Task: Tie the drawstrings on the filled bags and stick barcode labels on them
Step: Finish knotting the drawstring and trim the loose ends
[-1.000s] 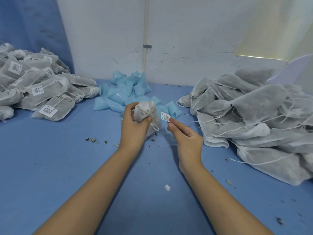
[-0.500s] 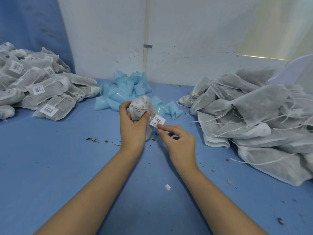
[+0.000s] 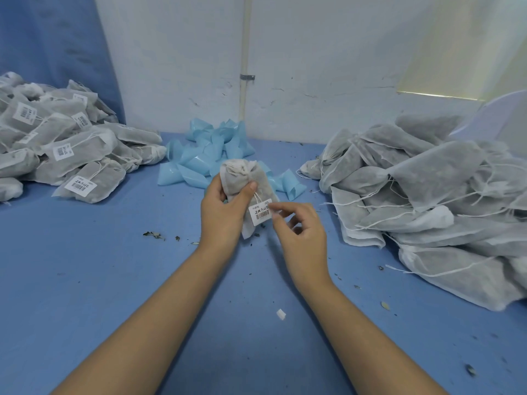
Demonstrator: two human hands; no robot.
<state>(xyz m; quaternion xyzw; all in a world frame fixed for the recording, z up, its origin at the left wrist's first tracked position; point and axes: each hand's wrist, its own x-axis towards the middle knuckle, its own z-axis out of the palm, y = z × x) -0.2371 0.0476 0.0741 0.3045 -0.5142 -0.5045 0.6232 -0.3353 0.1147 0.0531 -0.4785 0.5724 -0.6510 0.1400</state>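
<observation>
A filled grey mesh bag (image 3: 241, 180) stands upright over the blue table, its gathered top tied with a white drawstring. My left hand (image 3: 221, 213) grips it from the left, thumb across the front. A white barcode label (image 3: 260, 212) lies on the bag's front, below the knot. My right hand (image 3: 299, 232) pinches the label's right edge with curled fingertips.
A pile of tied, labelled bags (image 3: 71, 155) lies at the left. Unlabelled bags with loose strings (image 3: 427, 195) are heaped at the right. Crumpled light-blue backing pieces (image 3: 211, 155) sit behind the held bag. A white scrap (image 3: 281, 314) and leaf crumbs dot the table (image 3: 114, 280).
My right hand brought the label from the bag's right side onto its front. My left hand turned the bag slightly and holds it a little higher.
</observation>
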